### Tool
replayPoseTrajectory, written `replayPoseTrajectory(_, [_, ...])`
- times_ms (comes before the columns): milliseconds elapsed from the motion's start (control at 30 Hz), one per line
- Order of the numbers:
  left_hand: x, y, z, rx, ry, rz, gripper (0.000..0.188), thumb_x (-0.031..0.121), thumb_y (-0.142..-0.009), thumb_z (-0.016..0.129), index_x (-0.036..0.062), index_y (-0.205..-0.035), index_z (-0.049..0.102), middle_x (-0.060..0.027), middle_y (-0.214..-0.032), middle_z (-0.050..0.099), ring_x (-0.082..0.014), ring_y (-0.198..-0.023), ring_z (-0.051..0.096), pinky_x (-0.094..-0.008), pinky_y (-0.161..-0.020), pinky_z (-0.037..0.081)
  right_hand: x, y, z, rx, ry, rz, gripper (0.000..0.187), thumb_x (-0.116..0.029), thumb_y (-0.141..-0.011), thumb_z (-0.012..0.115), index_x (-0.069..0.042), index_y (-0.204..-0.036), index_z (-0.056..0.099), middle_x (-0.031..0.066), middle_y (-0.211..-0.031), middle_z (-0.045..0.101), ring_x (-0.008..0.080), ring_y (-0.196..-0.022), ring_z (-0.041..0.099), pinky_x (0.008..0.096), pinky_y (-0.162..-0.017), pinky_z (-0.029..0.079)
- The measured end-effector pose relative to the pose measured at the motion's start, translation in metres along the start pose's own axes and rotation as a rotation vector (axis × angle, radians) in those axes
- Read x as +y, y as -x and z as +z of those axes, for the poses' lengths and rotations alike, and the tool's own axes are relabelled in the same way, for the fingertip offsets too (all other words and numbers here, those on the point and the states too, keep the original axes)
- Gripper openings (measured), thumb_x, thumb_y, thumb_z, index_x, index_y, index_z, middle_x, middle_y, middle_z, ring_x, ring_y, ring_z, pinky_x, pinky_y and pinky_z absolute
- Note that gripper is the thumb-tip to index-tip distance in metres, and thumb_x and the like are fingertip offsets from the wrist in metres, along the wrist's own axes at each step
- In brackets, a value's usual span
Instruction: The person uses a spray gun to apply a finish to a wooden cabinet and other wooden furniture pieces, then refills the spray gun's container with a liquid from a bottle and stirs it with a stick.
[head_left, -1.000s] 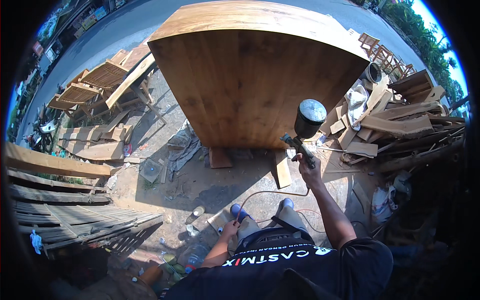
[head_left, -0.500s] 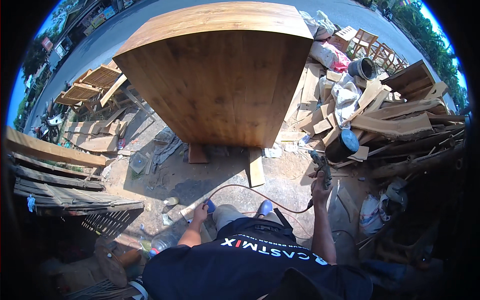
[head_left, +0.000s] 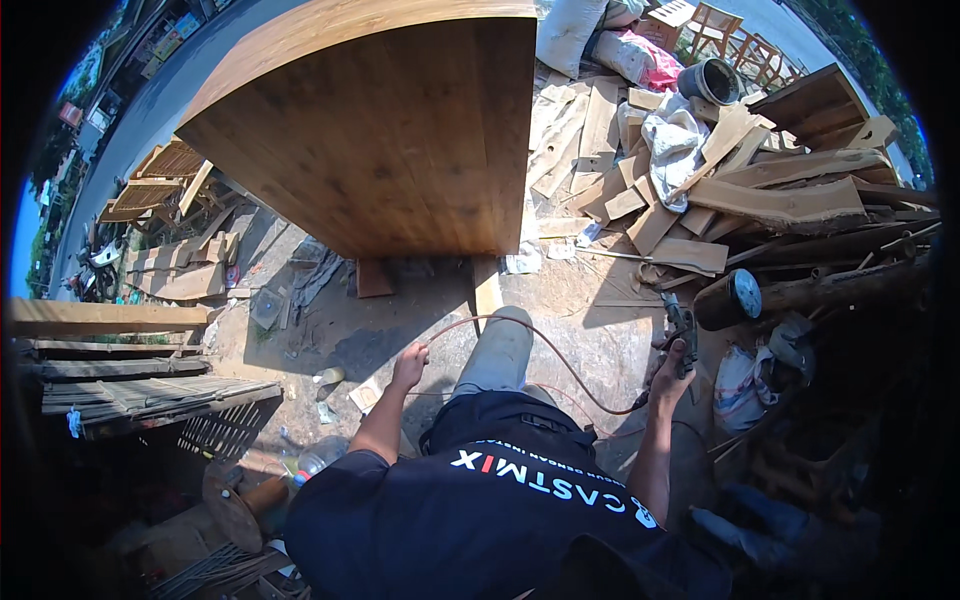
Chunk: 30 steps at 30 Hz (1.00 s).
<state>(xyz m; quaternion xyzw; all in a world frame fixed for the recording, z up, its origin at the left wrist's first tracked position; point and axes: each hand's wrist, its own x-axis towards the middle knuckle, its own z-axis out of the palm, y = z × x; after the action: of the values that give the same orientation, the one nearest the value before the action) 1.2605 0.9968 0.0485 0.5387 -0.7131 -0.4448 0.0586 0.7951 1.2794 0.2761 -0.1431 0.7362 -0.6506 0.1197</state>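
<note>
Large wooden box (head_left: 370, 140): fills the upper left and centre of the frame, brown-grained face toward the camera, raised on wood blocks (head_left: 374, 279). Heap of boards and offcuts (head_left: 790, 200): right and upper right; a white cloth (head_left: 672, 150) lies on it, a dark bucket (head_left: 710, 82) near its top. Wearer's dark shirt (head_left: 470, 520): lower centre, one pale trouser leg (head_left: 497, 350) reaching up to mid-frame. Slatted wooden panel (head_left: 150, 395): left edge.

Thin hose (head_left: 545, 345): arches across the centre, over the trouser leg, from one hand to the other. Spray gun (head_left: 682, 325): right of centre, well apart from the box, nozzle toward the top of the frame; its dark cup (head_left: 725, 300) tilts over to the right, pale lid facing the right edge.

Right hand (head_left: 672, 378): fingers wrapped round the gun's handle, grip narrow; forearm nearly vertical in the frame, bent at the elbow. Trigger finger position: cannot tell. Left hand (head_left: 408, 367): left of centre, curled into a fist on the hose; forearm slants up and right from the sleeve, elbow low.
</note>
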Motion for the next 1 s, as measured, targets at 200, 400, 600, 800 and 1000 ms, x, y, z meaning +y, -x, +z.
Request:
replayPoseTrajectory(200, [0.017,-0.017,0.056,-0.203,0.03,-0.129,0.032,0.033,-0.105,0.059,0.0061,-0.12,0.069,-0.009,-0.088,0.076,-0.02,-0.084,0.074,-0.0395,-0.08,0.057,-0.017,-0.059,0.004,-0.042,0.0,-0.048,0.053,-0.049,-0.108,0.06,0.002,-0.115,0.069,0.0038,-0.079,0.069,0.0017,-0.047,0.042,0.0232,-0.043,0.029])
replayPoseTrajectory(400, [0.049,-0.071,0.09,-0.283,0.111,-0.203,0.031,0.03,-0.105,0.059,0.0033,-0.115,0.07,-0.0092,-0.082,0.075,-0.0187,-0.077,0.074,-0.036,-0.075,0.057,-0.014,-0.161,0.029,0.042,0.049,-0.05,0.044,-0.048,-0.108,0.06,-0.005,-0.107,0.071,-0.004,-0.06,0.055,0.0043,-0.045,0.044,0.024,-0.042,0.029])
replayPoseTrajectory(600, [0.087,-0.162,0.11,-0.271,0.105,-0.29,0.027,0.027,-0.107,0.057,0.0032,-0.109,0.069,-0.0087,-0.076,0.072,-0.0175,-0.068,0.071,-0.0364,-0.066,0.056,-0.025,-0.263,0.059,-0.002,-0.074,0.015,0.047,-0.052,-0.104,0.066,-0.006,-0.098,0.069,-0.007,-0.061,0.049,0.0047,-0.046,0.043,0.025,-0.044,0.029])
replayPoseTrajectory(800, [0.175,-0.238,0.123,-0.221,0.167,-0.288,0.031,0.029,-0.109,0.054,0.0013,-0.104,0.068,-0.0099,-0.072,0.068,-0.0168,-0.062,0.068,-0.0361,-0.059,0.054,-0.032,-0.348,0.066,-0.034,0.014,-0.067,0.058,-0.053,-0.109,0.056,0.001,-0.122,0.067,0.0043,-0.083,0.07,0.0043,-0.048,0.045,0.0231,-0.044,0.032])
replayPoseTrajectory(1000, [0.21,-0.284,0.153,-0.295,0.099,-0.402,0.036,0.035,-0.108,0.049,0.0056,-0.098,0.067,-0.0062,-0.073,0.065,-0.0135,-0.062,0.064,-0.0327,-0.055,0.052,-0.019,-0.466,0.108,-0.088,-0.028,-0.038,0.055,-0.053,-0.107,0.061,-0.001,-0.12,0.069,0.0018,-0.085,0.072,0.0016,-0.052,0.047,0.0221,-0.044,0.032])
